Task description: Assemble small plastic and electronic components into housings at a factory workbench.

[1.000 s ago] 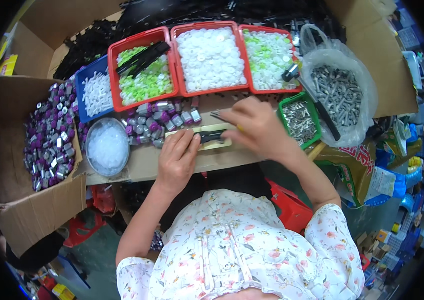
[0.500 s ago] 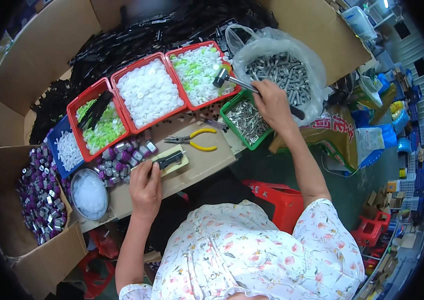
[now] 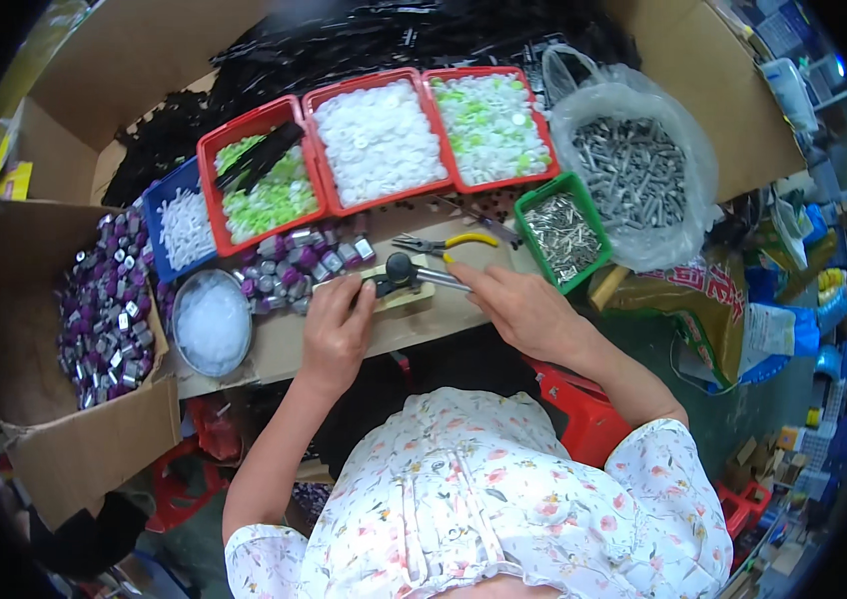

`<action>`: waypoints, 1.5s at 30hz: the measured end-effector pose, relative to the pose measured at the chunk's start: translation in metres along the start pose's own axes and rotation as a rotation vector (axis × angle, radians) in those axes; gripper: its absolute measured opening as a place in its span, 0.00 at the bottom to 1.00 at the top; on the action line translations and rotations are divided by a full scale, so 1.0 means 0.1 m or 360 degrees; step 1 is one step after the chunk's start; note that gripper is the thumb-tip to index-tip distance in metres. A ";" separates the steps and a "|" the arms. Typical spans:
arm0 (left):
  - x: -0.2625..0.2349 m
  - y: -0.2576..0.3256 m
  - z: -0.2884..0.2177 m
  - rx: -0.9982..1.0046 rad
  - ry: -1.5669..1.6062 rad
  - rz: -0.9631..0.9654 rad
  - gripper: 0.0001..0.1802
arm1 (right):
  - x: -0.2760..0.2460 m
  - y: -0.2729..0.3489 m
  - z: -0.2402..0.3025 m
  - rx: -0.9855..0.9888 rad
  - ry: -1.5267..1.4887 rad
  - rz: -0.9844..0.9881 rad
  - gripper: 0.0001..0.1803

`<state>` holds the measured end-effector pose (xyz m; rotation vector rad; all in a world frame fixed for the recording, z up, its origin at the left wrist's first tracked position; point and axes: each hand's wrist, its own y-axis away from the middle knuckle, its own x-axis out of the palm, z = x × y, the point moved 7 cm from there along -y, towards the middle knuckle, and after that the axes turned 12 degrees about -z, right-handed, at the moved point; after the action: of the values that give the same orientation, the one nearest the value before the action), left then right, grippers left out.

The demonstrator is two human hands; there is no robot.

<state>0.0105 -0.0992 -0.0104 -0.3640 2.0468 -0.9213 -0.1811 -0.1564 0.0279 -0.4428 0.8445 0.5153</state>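
Observation:
My right hand [image 3: 518,307] is closed around the handle of a hammer [image 3: 440,279]. Its round dark head lies over a small cream block [image 3: 418,297] on the cardboard-topped bench. A black part rests on that block, mostly hidden by the hammer head and my fingers. My left hand [image 3: 336,337] pinches the near end of this black part, close to the hammer head. Just beyond the block lie yellow-handled pliers [image 3: 455,243]. Purple-and-silver metal pieces [image 3: 294,265] are heaped beyond my left hand.
Red trays [image 3: 382,140] of white and green plastic bits stand across the back. A green basket [image 3: 565,235] of metal pins and a clear bag [image 3: 633,170] of metal parts are at right. A blue tray [image 3: 184,225], round dish [image 3: 212,321] and carton [image 3: 19,319] stand left.
My right hand has brought the hammer down and leftward from above the green basket to the block. The whole view has shifted, so the bench appears further right.

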 end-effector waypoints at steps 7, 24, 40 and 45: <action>-0.03 0.02 0.01 0.0013 0.0003 0.0000 0.17 | 0.04 0.03 0.15 -0.0154 0.0144 -0.0125 0.26; -0.03 0.00 0.01 0.0038 -0.0023 0.0016 0.17 | 0.07 -0.03 0.17 -0.0140 0.0227 -0.0091 0.27; -0.02 0.00 -0.01 0.0062 -0.0096 0.0017 0.16 | -0.20 0.08 0.20 -0.0253 0.0104 -0.0483 0.27; -0.03 0.02 -0.01 0.0047 -0.0120 0.0014 0.16 | -0.07 0.12 0.07 -0.0091 0.0275 -0.0135 0.28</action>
<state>0.0110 -0.0956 -0.0099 -0.3683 1.9627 -0.9182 -0.1882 -0.1452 0.0354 -0.5792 0.9744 0.4274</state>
